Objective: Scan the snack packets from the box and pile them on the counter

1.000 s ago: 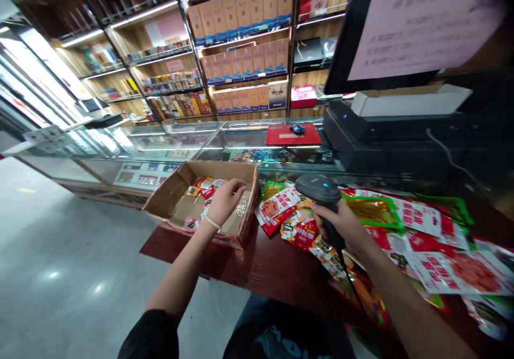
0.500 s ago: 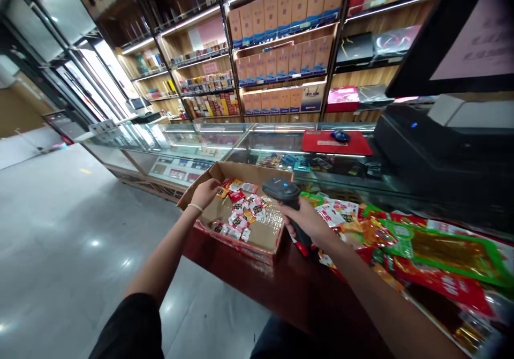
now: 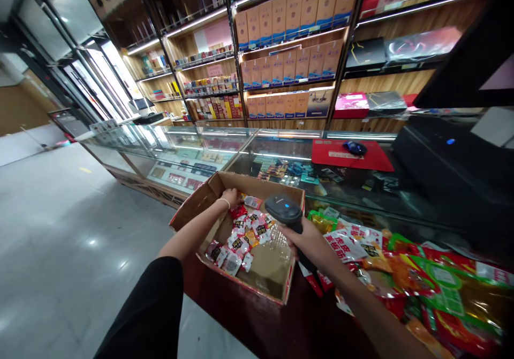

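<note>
My right hand (image 3: pixel 307 238) is wrapped around the handle of a black barcode scanner (image 3: pixel 283 209) with a blue light on top. The scanner head is above the right side of an open cardboard box (image 3: pixel 271 294). Inside the box lie small white, red and orange snack packets (image 3: pixel 241 241). My left hand (image 3: pixel 230 197), with a light band at the wrist, reaches into the box's far left part. Its fingers are bent down and closed on a snack packet at the back of the pile; the fingertips are partly hidden.
Large snack bags (image 3: pixel 373 262) are heaped right of the box. A glass display counter (image 3: pixel 225 144) runs behind, bearing a red mat (image 3: pixel 377 158) and a computer mouse (image 3: pixel 355 148). A dark monitor and machine (image 3: pixel 450 171) stand at right. Shelves of boxes (image 3: pixel 289 64) line the wall.
My left hand has moved from near the box's left wall further in over the packets. My right hand still grips the scanner. The view has shifted slightly.
</note>
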Demonstrator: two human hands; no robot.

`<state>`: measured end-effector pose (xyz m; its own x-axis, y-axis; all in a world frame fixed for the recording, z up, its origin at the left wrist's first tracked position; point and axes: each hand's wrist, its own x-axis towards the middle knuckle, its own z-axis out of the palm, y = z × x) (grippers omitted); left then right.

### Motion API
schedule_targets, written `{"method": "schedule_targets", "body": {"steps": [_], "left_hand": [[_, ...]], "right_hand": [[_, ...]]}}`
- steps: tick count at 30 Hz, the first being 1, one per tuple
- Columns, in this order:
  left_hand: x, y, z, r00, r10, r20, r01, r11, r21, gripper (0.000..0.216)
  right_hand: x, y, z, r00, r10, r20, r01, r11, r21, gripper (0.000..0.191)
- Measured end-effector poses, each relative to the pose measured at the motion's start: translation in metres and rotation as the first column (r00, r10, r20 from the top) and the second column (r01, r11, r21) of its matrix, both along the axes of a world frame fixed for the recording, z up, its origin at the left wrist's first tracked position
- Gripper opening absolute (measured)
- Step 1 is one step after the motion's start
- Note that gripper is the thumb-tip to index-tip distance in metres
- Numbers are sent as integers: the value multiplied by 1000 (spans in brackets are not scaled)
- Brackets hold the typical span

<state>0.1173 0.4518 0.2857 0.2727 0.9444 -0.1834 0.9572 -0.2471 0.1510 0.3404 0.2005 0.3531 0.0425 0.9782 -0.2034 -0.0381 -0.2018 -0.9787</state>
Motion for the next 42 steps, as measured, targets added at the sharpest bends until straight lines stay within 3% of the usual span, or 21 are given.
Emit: {"method": "schedule_targets", "body": {"steps": [4,8,12,15,17,20,24,27,35,42], "left_hand": [[11,10,-8,998,34,-60,-36,998,-45,46],[17,8,-2,999,-11,-49,4,990,-140,30],[13,-15,19,996,-66,64,77,980,-184,19],[3,-43,47,970,-103,220,150,966,-210,26],[-4,-64,67,884,-101,457,241,935,-261,33],[-5,-95,91,649,-1,761,358,883,-305,39],[12,-134,106,489,139,861,315,892,-323,45],[33,-158,111,426,164,890,326,890,-320,47],[92,-191,114,453,24,891,381,899,-218,43],[119,-200,111,506,-43,862,409,891,-196,42]], "right_hand": [[-1,3,-2,1000,-16,2,16,1000,-25,34],[0,-1,-2,999,-22,-31,22,1000,-21,34],[5,-14,7,998,-20,-52,20,1000,-6,34],[13,-29,15,1000,1,-13,0,998,55,35],[19,-41,18,1000,-3,-7,4,996,95,36],[31,-58,18,999,-33,7,32,994,100,36],[47,-84,14,990,-118,73,110,988,110,39],[61,-105,11,980,-181,81,172,979,106,39],[84,-159,24,949,-245,198,239,969,56,55],[95,-178,22,938,-219,268,204,976,81,38]]}}
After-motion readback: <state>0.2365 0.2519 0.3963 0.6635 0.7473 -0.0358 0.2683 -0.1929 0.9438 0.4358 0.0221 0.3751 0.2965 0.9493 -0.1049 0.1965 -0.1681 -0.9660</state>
